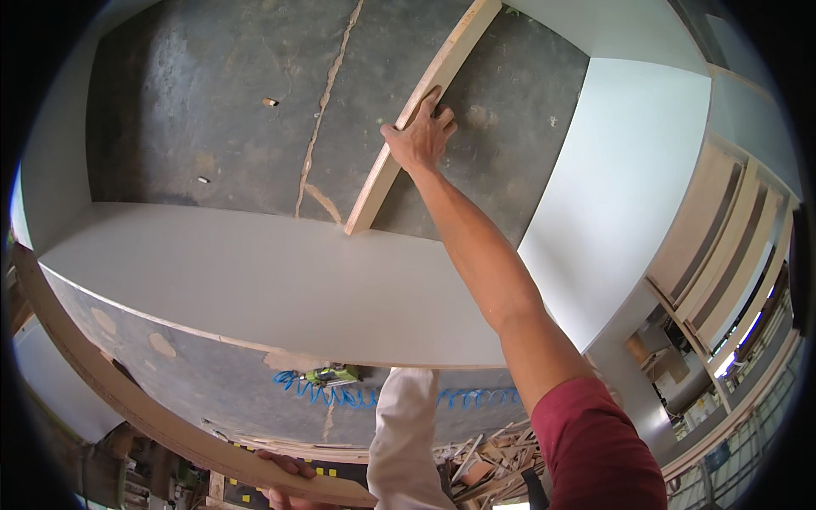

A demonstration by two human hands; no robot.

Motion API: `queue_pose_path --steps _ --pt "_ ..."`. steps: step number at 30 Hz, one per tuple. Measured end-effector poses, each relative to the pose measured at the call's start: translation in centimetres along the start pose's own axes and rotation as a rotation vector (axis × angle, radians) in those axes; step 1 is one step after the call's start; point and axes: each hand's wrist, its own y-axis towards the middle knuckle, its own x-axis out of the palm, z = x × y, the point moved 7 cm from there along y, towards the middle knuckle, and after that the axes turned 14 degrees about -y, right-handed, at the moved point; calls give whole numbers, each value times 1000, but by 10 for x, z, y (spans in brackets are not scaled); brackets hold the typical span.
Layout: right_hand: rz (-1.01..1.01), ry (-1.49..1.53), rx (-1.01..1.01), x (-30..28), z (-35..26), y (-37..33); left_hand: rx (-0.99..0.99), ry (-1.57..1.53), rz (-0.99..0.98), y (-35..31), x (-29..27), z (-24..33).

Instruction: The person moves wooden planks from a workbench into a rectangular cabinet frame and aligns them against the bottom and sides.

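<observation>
Workshop setting, seen from above a white panel cabinet frame (280,289) standing on a dark cracked concrete floor (212,102). Right hand (421,136) reaches forward, fingers closed over the edge of a long pale plywood strip (408,119), whose lower end touches the white panel. Left hand (285,476), low and partly hidden, grips a curved wooden board (127,399). The strip seems mid-positioning; aligning it likely needs a steady hold. Below lie a blue coiled air hose (357,395), a green nail gun (331,374) and wood scraps (484,459).
</observation>
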Motion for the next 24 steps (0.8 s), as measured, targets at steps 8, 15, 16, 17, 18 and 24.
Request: queue_pose_path --steps 8,15,16,17,18,24 --pt "16 234 37 4 -2 -3 50 78 2 2 -14 -3" --pt "-84 114 138 6 -4 -6 -121 -174 -45 6 8 -22" --pt "40 227 114 0 -9 -13 -119 -235 -60 6 7 -21" --pt "103 306 65 -1 -10 -16 -123 -245 -94 5 7 -19" --pt "174 377 19 -3 -5 -14 -137 -259 -130 5 9 -20" --pt "18 448 81 -21 -4 -34 -166 -464 -176 3 12 -20"
